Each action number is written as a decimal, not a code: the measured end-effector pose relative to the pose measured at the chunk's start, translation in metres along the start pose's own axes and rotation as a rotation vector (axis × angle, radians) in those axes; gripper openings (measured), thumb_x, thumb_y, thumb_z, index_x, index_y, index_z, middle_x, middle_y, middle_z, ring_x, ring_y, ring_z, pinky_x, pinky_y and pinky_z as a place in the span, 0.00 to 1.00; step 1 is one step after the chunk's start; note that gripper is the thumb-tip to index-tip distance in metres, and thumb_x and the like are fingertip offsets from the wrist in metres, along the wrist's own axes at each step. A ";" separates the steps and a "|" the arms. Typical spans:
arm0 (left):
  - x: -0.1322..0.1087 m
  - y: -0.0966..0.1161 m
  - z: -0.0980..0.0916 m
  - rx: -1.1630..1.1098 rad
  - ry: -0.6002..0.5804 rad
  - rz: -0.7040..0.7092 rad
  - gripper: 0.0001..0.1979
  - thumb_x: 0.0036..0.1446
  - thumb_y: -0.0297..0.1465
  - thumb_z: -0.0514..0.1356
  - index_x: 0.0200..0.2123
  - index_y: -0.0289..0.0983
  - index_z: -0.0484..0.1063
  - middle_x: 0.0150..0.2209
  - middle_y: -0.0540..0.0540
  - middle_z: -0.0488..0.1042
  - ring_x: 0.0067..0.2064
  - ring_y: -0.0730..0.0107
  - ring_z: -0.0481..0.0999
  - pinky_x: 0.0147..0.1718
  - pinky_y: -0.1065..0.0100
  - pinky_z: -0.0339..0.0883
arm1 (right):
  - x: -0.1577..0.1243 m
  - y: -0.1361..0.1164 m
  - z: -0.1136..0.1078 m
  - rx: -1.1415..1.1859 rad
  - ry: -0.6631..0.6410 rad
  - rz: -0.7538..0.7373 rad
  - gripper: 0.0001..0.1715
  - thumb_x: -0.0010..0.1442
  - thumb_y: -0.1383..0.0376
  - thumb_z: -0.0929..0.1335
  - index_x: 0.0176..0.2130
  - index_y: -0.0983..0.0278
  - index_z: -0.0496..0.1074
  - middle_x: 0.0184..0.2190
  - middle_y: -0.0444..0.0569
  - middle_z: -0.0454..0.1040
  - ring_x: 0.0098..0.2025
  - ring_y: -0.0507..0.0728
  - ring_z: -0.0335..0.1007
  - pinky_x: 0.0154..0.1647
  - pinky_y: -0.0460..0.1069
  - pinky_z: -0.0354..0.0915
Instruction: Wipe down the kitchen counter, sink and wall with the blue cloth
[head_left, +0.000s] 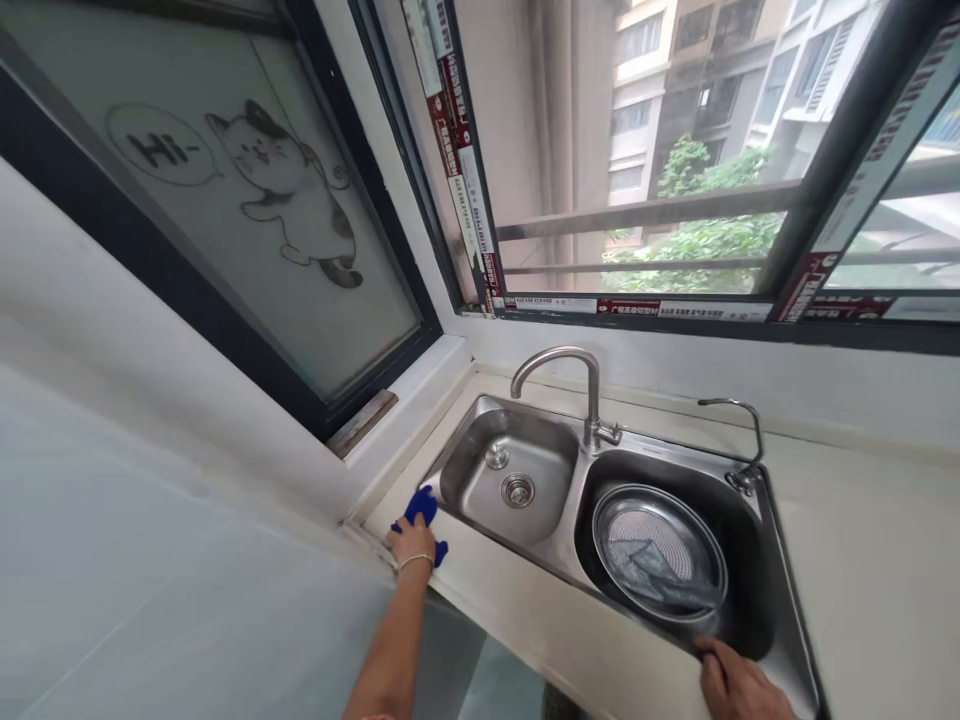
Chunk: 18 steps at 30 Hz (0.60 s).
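A: Down at the near left corner, the left hand is on the blue cloth, pressing it to the pale countertop!
B: Fingers gripping it?
A: Can't tell from here. The palm faces down, and blue pokes out past the fingertips and beside the wrist, where a thin bracelet sits.
B: So the cloth lies just beside the sink's near left corner. And the right hand?
A: Over on the near right, at the sink's near edge, fingers bent. Whether it's pinching the rim, I can't make out; the hand hides it.
B: What's in the sink?
A: Two basins! The left basin shows its drain, with a small round metal piece just beyond, a little to the left. The right basin holds a round metal pan with a dotted bottom, and a crumpled grey cloth lies in it.
B: Big curved faucet at the far side, between the basins.
A: And a thinner spout at the far right corner!
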<state>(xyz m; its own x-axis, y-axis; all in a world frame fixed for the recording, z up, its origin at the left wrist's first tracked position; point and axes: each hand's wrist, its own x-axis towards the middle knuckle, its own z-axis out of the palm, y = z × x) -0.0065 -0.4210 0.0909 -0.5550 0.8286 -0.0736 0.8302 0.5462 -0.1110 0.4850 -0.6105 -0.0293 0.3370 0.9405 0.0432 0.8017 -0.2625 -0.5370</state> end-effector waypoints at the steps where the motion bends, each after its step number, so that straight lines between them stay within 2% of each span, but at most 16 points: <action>1: -0.012 0.007 0.000 0.000 -0.006 0.016 0.24 0.65 0.27 0.47 0.59 0.37 0.74 0.59 0.29 0.68 0.57 0.40 0.71 0.47 0.54 0.69 | -0.001 -0.001 0.001 -0.022 0.005 0.000 0.26 0.63 0.55 0.59 0.43 0.59 0.83 0.40 0.55 0.84 0.41 0.66 0.82 0.43 0.57 0.73; 4: -0.052 0.027 0.003 -0.012 -0.031 0.093 0.24 0.65 0.29 0.50 0.62 0.35 0.71 0.59 0.29 0.67 0.59 0.39 0.69 0.48 0.54 0.69 | -0.003 -0.007 0.003 -0.074 0.022 -0.026 0.28 0.66 0.57 0.57 0.45 0.62 0.83 0.40 0.57 0.84 0.41 0.66 0.81 0.44 0.58 0.71; 11: -0.151 0.066 0.009 -0.082 -0.124 0.376 0.27 0.64 0.34 0.54 0.66 0.41 0.67 0.61 0.34 0.65 0.59 0.44 0.66 0.51 0.53 0.69 | -0.003 -0.019 -0.001 -0.138 0.007 -0.030 0.25 0.69 0.62 0.57 0.47 0.63 0.81 0.42 0.56 0.83 0.44 0.64 0.78 0.46 0.57 0.65; 15: -0.194 0.101 0.015 -0.151 -0.182 0.553 0.27 0.63 0.35 0.55 0.65 0.46 0.67 0.63 0.36 0.63 0.61 0.45 0.63 0.49 0.53 0.72 | -0.001 -0.022 -0.003 -0.149 -0.032 -0.012 0.24 0.70 0.64 0.57 0.46 0.62 0.81 0.42 0.54 0.83 0.44 0.64 0.77 0.46 0.57 0.62; 18: -0.218 0.131 0.019 -0.209 -0.224 0.716 0.24 0.60 0.37 0.58 0.60 0.48 0.70 0.62 0.36 0.63 0.62 0.43 0.62 0.50 0.51 0.72 | -0.001 -0.021 -0.002 -0.149 -0.033 -0.034 0.24 0.70 0.65 0.58 0.46 0.62 0.82 0.42 0.55 0.83 0.43 0.63 0.77 0.45 0.56 0.62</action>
<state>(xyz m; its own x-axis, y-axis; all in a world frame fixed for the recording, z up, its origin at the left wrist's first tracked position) 0.2218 -0.5325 0.0739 0.1412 0.9557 -0.2581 0.9705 -0.0821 0.2268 0.4691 -0.6066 -0.0162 0.2937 0.9554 0.0308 0.8778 -0.2568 -0.4044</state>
